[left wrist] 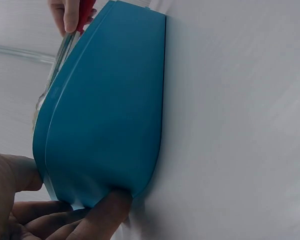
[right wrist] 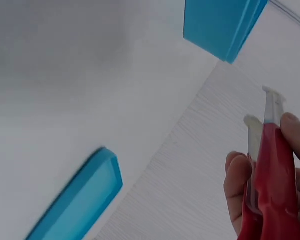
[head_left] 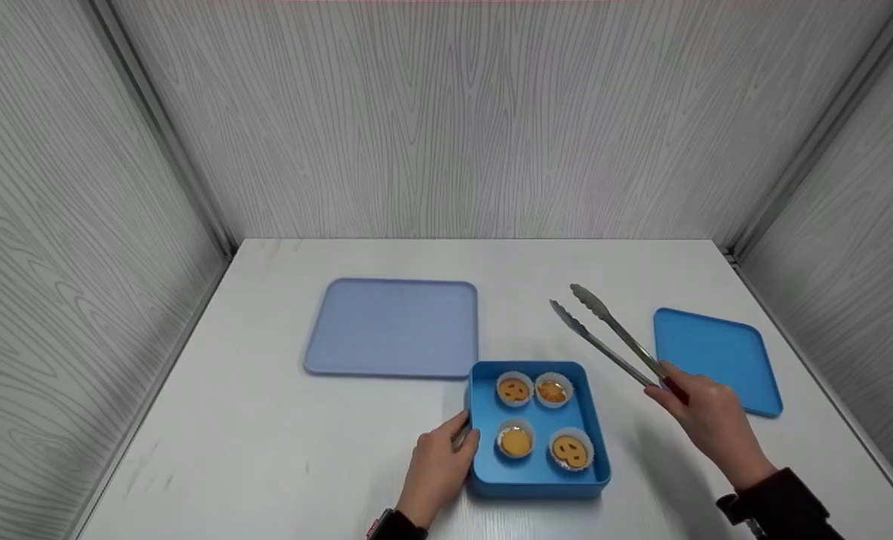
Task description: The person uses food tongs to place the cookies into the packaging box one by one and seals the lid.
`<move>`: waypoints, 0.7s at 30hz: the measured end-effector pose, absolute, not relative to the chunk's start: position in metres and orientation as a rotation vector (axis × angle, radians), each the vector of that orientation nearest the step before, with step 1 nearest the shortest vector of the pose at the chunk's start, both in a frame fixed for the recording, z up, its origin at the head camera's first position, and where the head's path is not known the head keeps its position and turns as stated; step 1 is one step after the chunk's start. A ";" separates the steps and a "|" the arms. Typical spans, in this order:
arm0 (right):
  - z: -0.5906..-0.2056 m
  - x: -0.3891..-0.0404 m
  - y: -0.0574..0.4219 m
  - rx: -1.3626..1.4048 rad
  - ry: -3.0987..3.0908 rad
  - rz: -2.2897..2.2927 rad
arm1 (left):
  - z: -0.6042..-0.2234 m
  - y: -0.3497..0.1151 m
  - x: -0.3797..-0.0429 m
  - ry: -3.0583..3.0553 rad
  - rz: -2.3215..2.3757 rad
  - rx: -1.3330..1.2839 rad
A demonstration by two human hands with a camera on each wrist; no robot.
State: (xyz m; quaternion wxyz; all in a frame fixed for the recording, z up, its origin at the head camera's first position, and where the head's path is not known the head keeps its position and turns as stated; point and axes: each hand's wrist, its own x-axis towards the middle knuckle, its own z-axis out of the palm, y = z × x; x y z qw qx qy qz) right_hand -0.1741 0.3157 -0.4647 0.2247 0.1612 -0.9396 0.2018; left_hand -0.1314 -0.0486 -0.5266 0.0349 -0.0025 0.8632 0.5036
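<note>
A deep blue box (head_left: 534,491) holds several small round pastries in white paper cups, two with a face-like pattern such as the front-right pastry (head_left: 569,451). My left hand (head_left: 439,461) grips the box's left side, thumb at the rim and fingers against the outer wall (left wrist: 105,100). In my right hand (head_left: 713,416) is a pair of metal tongs (head_left: 617,337) with red handles (right wrist: 276,180). The tongs' arms are spread, nothing is between their tips, and they point away from me over the table, right of and beyond the box.
A pale lavender tray (head_left: 394,328) lies flat at the back left, its near-right corner close to the box. At the right, a blue lid-like tray (head_left: 717,356) lies partly behind my right hand. Grey wood-patterned panels (head_left: 446,120) enclose the white table (head_left: 266,420) at the back and sides.
</note>
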 end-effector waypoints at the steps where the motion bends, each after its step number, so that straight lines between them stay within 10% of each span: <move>1: -0.468 -0.176 0.315 0.419 -2.597 0.581 | -0.527 -0.049 -0.131 2.655 1.549 -0.002; 21: -0.506 -0.197 0.295 0.240 -2.728 0.819 | -0.525 -0.049 -0.132 2.611 1.545 -0.033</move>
